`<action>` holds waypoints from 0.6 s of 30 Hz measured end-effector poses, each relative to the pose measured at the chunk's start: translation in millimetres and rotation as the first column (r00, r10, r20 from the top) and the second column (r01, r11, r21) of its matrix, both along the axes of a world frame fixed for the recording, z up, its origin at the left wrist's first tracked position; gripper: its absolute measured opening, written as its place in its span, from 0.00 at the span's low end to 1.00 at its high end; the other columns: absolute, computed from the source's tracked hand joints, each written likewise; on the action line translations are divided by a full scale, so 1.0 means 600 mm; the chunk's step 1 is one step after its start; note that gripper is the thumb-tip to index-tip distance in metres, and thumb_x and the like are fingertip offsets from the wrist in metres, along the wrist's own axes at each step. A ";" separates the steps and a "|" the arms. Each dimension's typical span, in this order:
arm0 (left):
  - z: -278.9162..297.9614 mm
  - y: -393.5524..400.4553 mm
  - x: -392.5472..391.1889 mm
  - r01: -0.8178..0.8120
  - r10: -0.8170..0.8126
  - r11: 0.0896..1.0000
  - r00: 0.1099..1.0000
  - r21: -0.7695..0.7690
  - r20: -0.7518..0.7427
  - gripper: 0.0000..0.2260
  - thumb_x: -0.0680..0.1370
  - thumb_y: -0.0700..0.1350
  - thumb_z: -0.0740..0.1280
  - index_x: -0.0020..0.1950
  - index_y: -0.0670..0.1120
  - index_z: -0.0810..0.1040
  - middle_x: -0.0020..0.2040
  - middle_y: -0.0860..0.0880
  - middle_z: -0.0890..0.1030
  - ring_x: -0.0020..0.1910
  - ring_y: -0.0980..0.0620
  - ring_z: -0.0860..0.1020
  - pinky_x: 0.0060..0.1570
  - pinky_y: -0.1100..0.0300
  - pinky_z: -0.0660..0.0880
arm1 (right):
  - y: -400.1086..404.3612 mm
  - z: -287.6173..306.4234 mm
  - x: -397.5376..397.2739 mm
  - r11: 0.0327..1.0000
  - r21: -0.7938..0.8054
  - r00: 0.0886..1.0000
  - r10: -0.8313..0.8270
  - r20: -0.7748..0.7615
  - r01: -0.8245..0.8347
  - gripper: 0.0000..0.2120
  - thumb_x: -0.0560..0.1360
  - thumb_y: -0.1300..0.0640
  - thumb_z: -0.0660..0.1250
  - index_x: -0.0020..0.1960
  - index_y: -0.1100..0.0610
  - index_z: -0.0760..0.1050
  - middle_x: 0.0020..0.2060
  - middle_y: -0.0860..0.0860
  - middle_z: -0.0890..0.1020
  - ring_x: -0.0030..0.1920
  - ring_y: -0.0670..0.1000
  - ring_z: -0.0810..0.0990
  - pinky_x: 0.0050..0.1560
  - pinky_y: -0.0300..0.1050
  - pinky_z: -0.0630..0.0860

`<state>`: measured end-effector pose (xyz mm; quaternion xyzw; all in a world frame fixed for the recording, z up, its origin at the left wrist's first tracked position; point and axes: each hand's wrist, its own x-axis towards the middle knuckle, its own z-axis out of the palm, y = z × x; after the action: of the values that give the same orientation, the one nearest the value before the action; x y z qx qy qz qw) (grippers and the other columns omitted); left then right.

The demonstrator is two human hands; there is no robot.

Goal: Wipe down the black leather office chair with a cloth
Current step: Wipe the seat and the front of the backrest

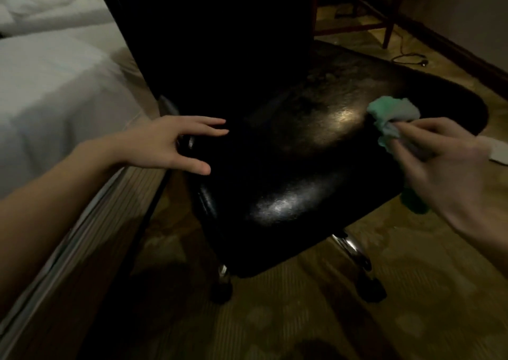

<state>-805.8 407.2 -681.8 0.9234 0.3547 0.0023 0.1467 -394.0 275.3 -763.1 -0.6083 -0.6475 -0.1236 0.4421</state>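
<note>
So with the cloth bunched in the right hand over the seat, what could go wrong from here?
The chair stands on casters, and the left hand is open by the seat's edge without gripping, so a firm wipe may roll it. The cloth is wadded in the right hand, so little of it meets the leather. A cord lies on the floor behind.
</note>
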 end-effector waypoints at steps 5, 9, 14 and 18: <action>-0.016 -0.012 0.005 0.074 -0.075 0.997 0.996 -0.012 -0.039 0.49 0.61 0.78 0.67 0.77 0.66 0.54 0.80 0.67 0.51 0.79 0.66 0.49 0.75 0.58 0.49 | -0.016 0.006 -0.081 0.984 0.040 0.983 0.170 0.072 -0.173 0.10 0.77 0.57 0.72 0.56 0.60 0.83 0.49 0.59 0.83 0.47 0.56 0.81 0.47 0.47 0.78; -0.026 -0.009 0.005 0.085 -0.085 0.995 0.996 0.051 -0.003 0.50 0.60 0.78 0.67 0.78 0.63 0.55 0.81 0.63 0.53 0.79 0.64 0.50 0.75 0.57 0.49 | -0.044 0.017 -0.118 0.912 0.010 0.901 0.404 0.159 -0.411 0.12 0.74 0.57 0.72 0.57 0.59 0.82 0.50 0.57 0.82 0.46 0.54 0.82 0.47 0.47 0.78; -0.031 -0.007 0.002 0.088 -0.089 0.989 0.996 0.115 0.005 0.53 0.60 0.77 0.67 0.80 0.55 0.59 0.81 0.56 0.56 0.80 0.56 0.53 0.78 0.46 0.52 | -0.057 0.029 -0.178 0.702 -0.159 0.648 0.705 0.288 -0.694 0.14 0.75 0.59 0.72 0.60 0.62 0.81 0.52 0.58 0.81 0.49 0.54 0.80 0.49 0.46 0.77; -0.036 -0.010 -0.001 0.088 -0.096 0.985 0.994 0.151 0.043 0.53 0.60 0.80 0.63 0.79 0.54 0.61 0.81 0.52 0.59 0.80 0.51 0.56 0.78 0.41 0.54 | -0.064 0.039 -0.229 0.539 -0.315 0.428 0.830 0.358 -0.781 0.13 0.79 0.57 0.68 0.61 0.61 0.81 0.53 0.57 0.81 0.51 0.55 0.79 0.52 0.46 0.76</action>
<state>-806.6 401.4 -703.3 0.9469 0.3066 0.0453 0.0862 -531.5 237.0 -739.7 -0.1962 -0.9494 -0.0071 0.2451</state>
